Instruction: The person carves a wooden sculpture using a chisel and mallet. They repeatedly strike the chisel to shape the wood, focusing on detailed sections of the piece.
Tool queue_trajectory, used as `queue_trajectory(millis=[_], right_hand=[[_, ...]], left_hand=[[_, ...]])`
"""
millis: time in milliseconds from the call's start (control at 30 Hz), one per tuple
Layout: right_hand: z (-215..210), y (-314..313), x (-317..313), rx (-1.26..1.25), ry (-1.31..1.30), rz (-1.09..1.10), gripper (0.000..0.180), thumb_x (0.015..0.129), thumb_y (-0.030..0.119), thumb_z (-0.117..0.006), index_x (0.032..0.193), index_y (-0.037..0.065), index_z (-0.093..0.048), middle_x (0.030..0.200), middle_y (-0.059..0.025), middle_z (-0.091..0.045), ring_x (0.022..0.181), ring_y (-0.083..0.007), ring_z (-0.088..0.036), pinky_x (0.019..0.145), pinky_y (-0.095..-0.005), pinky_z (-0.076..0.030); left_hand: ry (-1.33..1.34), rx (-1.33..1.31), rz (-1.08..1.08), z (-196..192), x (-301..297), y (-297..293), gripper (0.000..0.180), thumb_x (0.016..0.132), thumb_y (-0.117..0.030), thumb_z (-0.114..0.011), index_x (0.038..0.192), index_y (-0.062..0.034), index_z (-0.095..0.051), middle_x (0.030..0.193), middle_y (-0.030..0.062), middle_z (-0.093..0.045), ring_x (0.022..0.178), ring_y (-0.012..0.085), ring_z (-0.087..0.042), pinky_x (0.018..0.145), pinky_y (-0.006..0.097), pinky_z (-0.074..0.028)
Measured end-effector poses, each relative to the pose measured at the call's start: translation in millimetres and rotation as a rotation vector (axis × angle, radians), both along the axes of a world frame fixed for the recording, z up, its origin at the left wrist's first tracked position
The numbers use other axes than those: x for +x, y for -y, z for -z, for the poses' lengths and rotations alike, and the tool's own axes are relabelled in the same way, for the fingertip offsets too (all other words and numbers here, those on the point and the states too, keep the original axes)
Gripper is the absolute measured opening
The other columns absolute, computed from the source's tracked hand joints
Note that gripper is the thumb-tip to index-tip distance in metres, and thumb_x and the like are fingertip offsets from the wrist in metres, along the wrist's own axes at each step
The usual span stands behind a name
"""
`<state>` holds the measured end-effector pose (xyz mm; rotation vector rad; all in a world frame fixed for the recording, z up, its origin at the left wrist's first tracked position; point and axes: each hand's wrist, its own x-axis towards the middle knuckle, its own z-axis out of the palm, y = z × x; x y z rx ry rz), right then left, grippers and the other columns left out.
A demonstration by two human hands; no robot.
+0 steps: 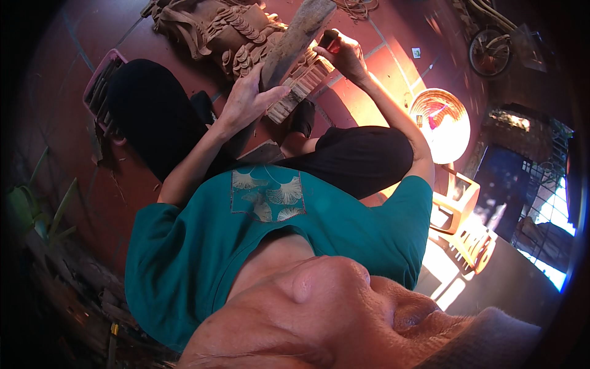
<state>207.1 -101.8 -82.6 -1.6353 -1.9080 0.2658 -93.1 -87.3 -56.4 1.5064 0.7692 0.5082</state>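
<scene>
I sit on a red tiled floor in a teal shirt and black trousers, with a brown carved figure (230, 31) covered in scale shapes in front of my knees. My left hand (249, 98) grips the lower end of a long grey-brown wooden bar (301, 27) that leans across the carving. My right hand (345, 56) is closed on a small dark, red-tinted tool (330, 40), held against the carving's pale ribbed part (302, 81). The tool's tip is hidden.
A pink tray (98, 77) with several tools lies on the floor at the left. A conical woven hat (439, 123) and a yellow plastic stool (458, 206) stand at the right. A bicycle wheel (488, 52) is at the far right, with green leaves (31, 212) at the left.
</scene>
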Motion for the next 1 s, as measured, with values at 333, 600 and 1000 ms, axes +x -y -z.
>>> queue_trajectory(millis=[333,600,1000], right_hand=[[0,-1,0,-0.034,-0.034,-0.059,0.031,0.084,0.021,-0.084,0.100,0.005,-0.062,0.076,-0.0061,-0.068,0.066,-0.0142,-0.066,0.063,-0.0276,-0.054],[-2,1,1,-0.053,-0.054,-0.102,0.025,0.083,0.014,-0.084,0.092,0.007,-0.062,0.074,-0.0026,-0.062,0.065,-0.0123,-0.061,0.061,-0.0281,-0.052],[4,1,3,-0.074,-0.119,-0.066,0.026,0.084,0.019,-0.084,0.091,0.007,-0.061,0.071,-0.0030,-0.062,0.063,-0.0125,-0.061,0.061,-0.0294,-0.052]], left_hand=[[-0.058,-0.006,0.022,-4,1,-1,0.062,0.089,-0.037,-0.074,0.129,0.0060,-0.054,0.088,0.0191,-0.070,0.078,0.0245,-0.069,0.076,0.037,-0.054],[-0.037,0.137,0.015,7,6,4,0.067,0.088,-0.040,-0.075,0.131,0.0054,-0.052,0.100,0.0264,-0.070,0.096,0.0393,-0.070,0.085,0.043,-0.053],[0.037,0.189,0.012,-3,9,6,0.067,0.089,-0.042,-0.073,0.131,0.0056,-0.051,0.101,0.0274,-0.069,0.097,0.0410,-0.069,0.086,0.044,-0.052]])
